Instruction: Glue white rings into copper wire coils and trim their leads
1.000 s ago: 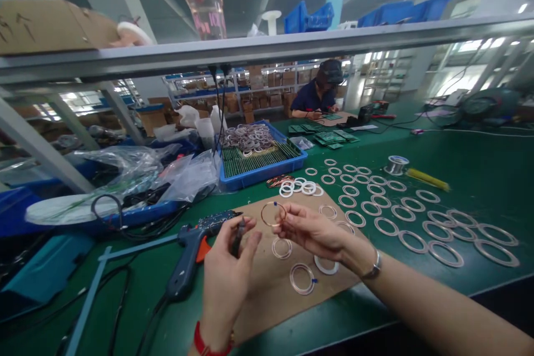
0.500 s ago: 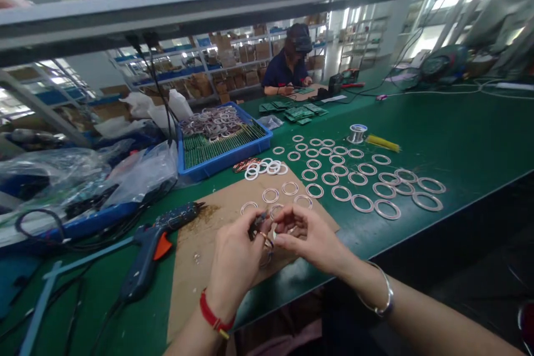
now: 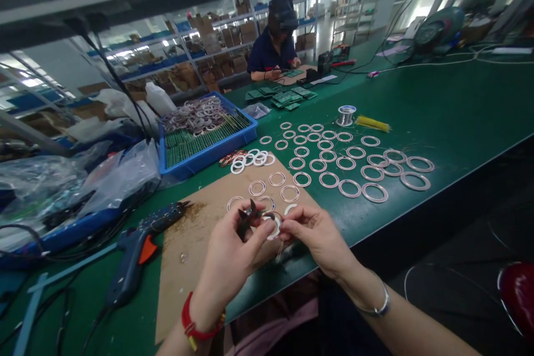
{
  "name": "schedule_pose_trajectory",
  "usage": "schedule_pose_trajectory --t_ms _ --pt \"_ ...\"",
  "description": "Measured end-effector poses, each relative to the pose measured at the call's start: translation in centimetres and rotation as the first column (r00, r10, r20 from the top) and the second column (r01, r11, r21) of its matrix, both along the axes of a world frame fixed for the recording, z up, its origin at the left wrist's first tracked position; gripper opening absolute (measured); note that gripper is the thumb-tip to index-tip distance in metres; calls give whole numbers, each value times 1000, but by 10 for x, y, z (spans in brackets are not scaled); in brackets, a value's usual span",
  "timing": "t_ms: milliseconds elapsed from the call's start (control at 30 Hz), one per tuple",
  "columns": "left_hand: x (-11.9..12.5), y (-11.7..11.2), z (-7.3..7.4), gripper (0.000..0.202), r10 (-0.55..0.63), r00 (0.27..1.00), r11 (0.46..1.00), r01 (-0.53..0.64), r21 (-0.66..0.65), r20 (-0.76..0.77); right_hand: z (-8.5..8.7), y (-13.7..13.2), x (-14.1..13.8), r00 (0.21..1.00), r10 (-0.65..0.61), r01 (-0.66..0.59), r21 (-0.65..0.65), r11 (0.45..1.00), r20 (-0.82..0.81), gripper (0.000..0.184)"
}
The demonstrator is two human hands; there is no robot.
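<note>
My left hand (image 3: 233, 256) is closed round small dark cutters (image 3: 247, 216), their jaws pointing up and right. My right hand (image 3: 317, 236) pinches a thin wire ring (image 3: 274, 226) right at the cutters' tip. Both hands meet over the front edge of a brown cardboard sheet (image 3: 196, 245) on the green bench. Several loose rings (image 3: 275, 179) lie on the cardboard just beyond my fingers. A red band sits on my left wrist and a metal bangle on my right.
A blue glue gun (image 3: 137, 253) lies left of the cardboard. A blue tray (image 3: 208, 156) of rings stands behind it, and rows of rings (image 3: 346, 164) cover the bench to the right. A solder spool (image 3: 346, 115) sits further back. A person works at the far end.
The view has tilted down and the hands have come closer to me. The ring held up in my right hand a second ago is now lowered against the cutters in my left.
</note>
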State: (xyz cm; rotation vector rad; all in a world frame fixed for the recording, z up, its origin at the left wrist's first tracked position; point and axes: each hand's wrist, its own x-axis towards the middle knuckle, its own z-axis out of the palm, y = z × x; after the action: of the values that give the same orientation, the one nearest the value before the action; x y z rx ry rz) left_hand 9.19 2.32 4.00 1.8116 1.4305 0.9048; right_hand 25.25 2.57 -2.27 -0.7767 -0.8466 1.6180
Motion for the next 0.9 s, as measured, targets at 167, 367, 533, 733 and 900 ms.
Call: schedule_pose_trajectory --t_ms 167,367,533,733,900 --pt "2 0 -5 22 20 1000 995 -22 102 13 -1 0 8 998 3 -6 53 999 62 27" --pt "3 5 -17 12 80 899 913 107 392 -431 -7 0 18 909 -145 59 226 972 390 20" --pt "-3 14 -35 19 136 682 891 233 390 -719 -19 -2 15 548 -445 -2 533 846 708 13" --pt "-4 21 -48 17 115 482 925 266 271 -868 -30 3 5 295 -509 -174 569 804 809 9" --pt "-9 23 -45 22 218 557 874 255 414 -802 -36 8 0 177 -495 -192 523 830 850 8"
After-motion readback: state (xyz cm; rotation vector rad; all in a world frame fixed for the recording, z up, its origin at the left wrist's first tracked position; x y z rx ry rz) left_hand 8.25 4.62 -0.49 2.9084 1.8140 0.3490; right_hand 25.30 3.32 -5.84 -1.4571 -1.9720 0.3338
